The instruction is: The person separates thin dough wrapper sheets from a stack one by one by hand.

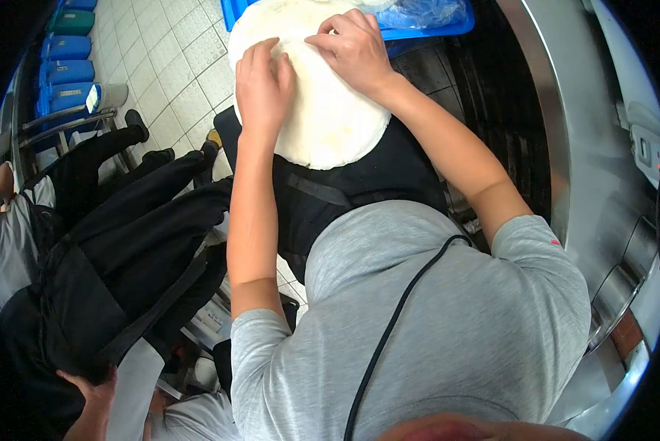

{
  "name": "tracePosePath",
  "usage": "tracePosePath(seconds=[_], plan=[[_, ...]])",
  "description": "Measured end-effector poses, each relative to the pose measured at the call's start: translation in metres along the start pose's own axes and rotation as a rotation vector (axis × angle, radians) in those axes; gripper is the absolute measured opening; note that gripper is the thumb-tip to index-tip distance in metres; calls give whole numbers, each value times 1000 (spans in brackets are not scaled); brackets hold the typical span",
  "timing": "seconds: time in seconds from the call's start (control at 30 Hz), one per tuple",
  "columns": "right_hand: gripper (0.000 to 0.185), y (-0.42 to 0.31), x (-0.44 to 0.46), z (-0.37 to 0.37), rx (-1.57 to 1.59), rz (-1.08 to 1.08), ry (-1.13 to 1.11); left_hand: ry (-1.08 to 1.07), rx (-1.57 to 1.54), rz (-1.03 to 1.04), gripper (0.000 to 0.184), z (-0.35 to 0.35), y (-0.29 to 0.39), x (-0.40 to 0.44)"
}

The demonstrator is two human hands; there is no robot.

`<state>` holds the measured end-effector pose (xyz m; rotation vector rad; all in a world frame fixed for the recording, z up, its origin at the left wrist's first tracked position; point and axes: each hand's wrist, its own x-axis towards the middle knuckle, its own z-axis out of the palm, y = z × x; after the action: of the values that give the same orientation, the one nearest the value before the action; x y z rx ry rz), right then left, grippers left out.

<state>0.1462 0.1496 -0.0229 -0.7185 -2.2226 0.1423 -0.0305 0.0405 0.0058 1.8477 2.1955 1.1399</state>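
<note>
A large, round, pale sheet of flatbread or thin dough (330, 121) lies across my lap and reaches to a blue plastic crate (436, 31) ahead. It may be a stack of several sheets; I cannot tell. My left hand (264, 84) is over its left part, fingers bent and thumb close to them, pinching at the surface. Opposite it, my right hand (355, 51) has thumb and forefinger pinched on the same sheet near the far middle. Crumpled clear plastic (422, 12) sits inside the crate beyond my right hand.
Co-workers in dark aprons (94, 287) sit close on my left, one person's hand (98, 393) low in view. Blue bins (69, 71) line the far left past the tiled floor (161, 55). A metal counter edge (547, 110) runs along my right.
</note>
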Motion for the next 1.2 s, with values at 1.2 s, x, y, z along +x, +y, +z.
tracePosePath(seconds=[1.2], plan=[[27, -14, 17, -7, 243, -105, -156, -270, 280, 161, 15, -56, 2, -5]])
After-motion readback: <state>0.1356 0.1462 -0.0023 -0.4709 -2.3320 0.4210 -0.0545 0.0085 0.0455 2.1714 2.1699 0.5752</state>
